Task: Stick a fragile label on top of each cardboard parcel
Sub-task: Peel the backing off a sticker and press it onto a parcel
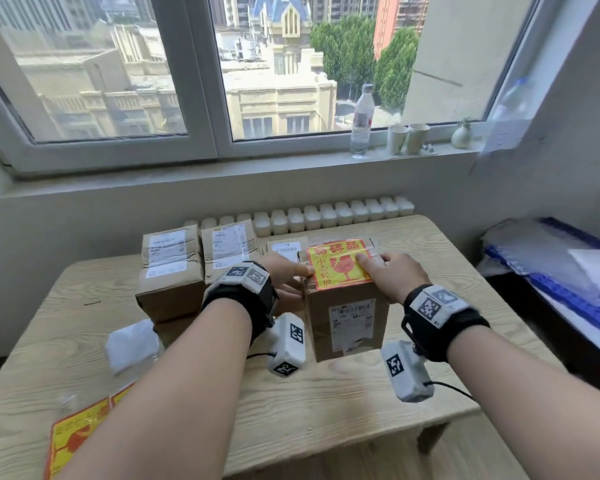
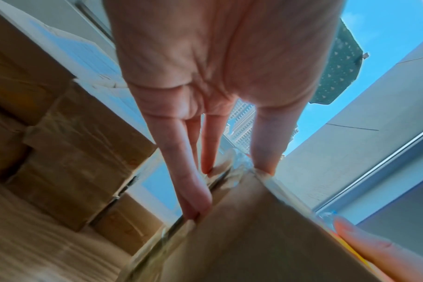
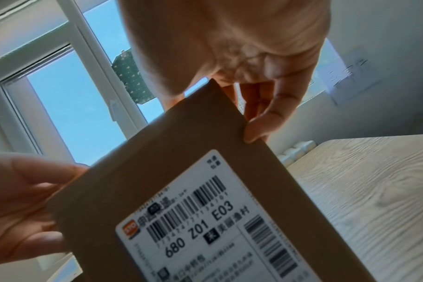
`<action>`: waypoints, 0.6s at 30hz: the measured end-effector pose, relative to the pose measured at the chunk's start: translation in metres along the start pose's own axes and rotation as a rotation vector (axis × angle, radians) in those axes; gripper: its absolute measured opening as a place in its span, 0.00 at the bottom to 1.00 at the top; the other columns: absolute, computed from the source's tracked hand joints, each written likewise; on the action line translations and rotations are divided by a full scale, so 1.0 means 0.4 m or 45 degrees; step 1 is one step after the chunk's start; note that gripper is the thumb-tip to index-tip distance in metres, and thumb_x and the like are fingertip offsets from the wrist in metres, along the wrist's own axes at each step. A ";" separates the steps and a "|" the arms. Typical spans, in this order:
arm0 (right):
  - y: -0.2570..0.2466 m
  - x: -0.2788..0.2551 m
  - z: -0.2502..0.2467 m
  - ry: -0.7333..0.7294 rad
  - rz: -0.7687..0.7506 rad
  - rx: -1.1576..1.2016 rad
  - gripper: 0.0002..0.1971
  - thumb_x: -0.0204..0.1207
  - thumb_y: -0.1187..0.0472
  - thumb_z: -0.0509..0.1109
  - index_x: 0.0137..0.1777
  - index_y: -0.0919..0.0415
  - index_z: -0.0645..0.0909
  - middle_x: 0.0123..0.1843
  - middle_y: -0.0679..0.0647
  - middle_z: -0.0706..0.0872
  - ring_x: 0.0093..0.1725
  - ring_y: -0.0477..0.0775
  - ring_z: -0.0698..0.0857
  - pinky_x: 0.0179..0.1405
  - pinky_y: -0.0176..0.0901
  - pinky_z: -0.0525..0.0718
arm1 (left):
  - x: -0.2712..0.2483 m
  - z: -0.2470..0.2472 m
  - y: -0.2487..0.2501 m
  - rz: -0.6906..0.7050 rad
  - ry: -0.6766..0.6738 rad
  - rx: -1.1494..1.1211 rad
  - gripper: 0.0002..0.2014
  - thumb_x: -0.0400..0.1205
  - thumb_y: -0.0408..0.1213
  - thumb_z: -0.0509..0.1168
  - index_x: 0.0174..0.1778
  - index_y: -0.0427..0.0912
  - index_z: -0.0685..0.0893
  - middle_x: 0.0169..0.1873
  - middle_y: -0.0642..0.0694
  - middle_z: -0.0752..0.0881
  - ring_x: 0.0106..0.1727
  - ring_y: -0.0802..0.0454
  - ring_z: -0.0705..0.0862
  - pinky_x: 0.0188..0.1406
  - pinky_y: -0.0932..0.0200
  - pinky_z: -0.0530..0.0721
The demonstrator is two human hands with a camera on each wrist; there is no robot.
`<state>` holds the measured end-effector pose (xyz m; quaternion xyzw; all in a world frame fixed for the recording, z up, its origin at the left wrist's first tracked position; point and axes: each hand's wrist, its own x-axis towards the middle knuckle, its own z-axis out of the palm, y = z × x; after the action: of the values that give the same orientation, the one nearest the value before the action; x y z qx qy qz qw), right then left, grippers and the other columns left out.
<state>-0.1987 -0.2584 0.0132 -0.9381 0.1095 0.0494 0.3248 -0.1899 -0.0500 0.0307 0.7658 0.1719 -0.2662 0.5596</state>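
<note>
A tall cardboard parcel [image 1: 347, 320] stands at the middle of the wooden table [image 1: 326, 403]. A yellow and red fragile label [image 1: 338, 263] lies on its top face. My left hand [image 1: 300, 280] is at the parcel's left edge, thumb on the label's left rim. In the left wrist view its fingers [image 2: 181, 162] lie straight down the parcel's side [image 2: 242, 238]. My right hand [image 1: 378, 268] rests over the top right, thumb pressing the label. In the right wrist view its fingers [image 3: 261, 118] reach over the parcel's [image 3: 157, 162] far edge.
Two more parcels [image 1: 170, 271] [image 1: 227, 247] stand left of the middle one, and a third [image 1: 286, 249] behind it. A sheet of fragile labels [image 1: 77, 434] lies at the front left, with white backing paper [image 1: 132, 344] nearby. A bottle [image 1: 361, 123] and cups stand on the windowsill.
</note>
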 end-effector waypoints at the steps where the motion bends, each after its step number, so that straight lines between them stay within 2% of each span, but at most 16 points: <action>1: 0.006 0.009 -0.008 0.028 0.007 0.010 0.30 0.73 0.30 0.61 0.60 0.53 0.83 0.56 0.55 0.88 0.50 0.57 0.85 0.50 0.48 0.83 | 0.005 0.008 0.016 0.031 -0.001 0.019 0.16 0.79 0.37 0.71 0.58 0.31 0.82 0.49 0.35 0.88 0.41 0.45 0.90 0.31 0.58 0.91; 2: 0.012 0.017 -0.014 0.047 0.017 0.013 0.32 0.73 0.29 0.61 0.65 0.53 0.82 0.59 0.56 0.87 0.54 0.59 0.85 0.52 0.49 0.83 | 0.014 0.017 0.030 0.048 -0.006 0.023 0.16 0.79 0.37 0.71 0.58 0.30 0.82 0.49 0.35 0.88 0.39 0.46 0.89 0.27 0.59 0.90; 4: 0.023 0.038 -0.030 0.064 0.023 0.026 0.33 0.74 0.30 0.60 0.66 0.54 0.81 0.60 0.56 0.87 0.54 0.59 0.84 0.51 0.47 0.81 | 0.035 0.034 0.056 0.062 -0.012 0.025 0.16 0.80 0.36 0.71 0.59 0.30 0.82 0.51 0.34 0.87 0.38 0.46 0.88 0.25 0.60 0.89; 7: 0.042 0.093 -0.053 0.077 0.007 0.074 0.28 0.76 0.33 0.61 0.62 0.54 0.83 0.56 0.55 0.87 0.49 0.55 0.81 0.48 0.45 0.79 | 0.087 0.061 0.098 0.081 -0.040 0.023 0.16 0.81 0.35 0.69 0.61 0.30 0.81 0.49 0.34 0.87 0.39 0.46 0.88 0.29 0.59 0.90; 9: 0.051 0.142 -0.065 0.072 0.008 0.108 0.24 0.77 0.36 0.63 0.57 0.55 0.85 0.50 0.54 0.87 0.47 0.55 0.82 0.49 0.45 0.81 | 0.126 0.077 0.126 0.082 -0.037 -0.004 0.15 0.82 0.34 0.67 0.63 0.31 0.80 0.48 0.36 0.85 0.37 0.48 0.86 0.26 0.61 0.89; 13: 0.069 0.265 -0.078 0.013 0.000 0.167 0.21 0.77 0.39 0.64 0.44 0.58 0.86 0.43 0.55 0.90 0.44 0.59 0.88 0.49 0.52 0.87 | 0.224 0.099 0.187 0.071 0.022 -0.037 0.15 0.81 0.34 0.68 0.62 0.32 0.82 0.60 0.34 0.84 0.39 0.46 0.87 0.23 0.59 0.89; 18: 0.084 0.410 -0.064 -0.041 -0.010 0.238 0.20 0.78 0.43 0.66 0.44 0.60 0.86 0.43 0.57 0.90 0.44 0.60 0.89 0.50 0.59 0.89 | 0.338 0.112 0.241 0.068 0.115 -0.105 0.11 0.82 0.32 0.67 0.59 0.37 0.84 0.48 0.40 0.88 0.37 0.49 0.88 0.21 0.63 0.86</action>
<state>-0.0467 -0.3284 -0.0134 -0.9033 0.1048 0.0527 0.4127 -0.0375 -0.1273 0.0129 0.7576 0.1876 -0.2090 0.5893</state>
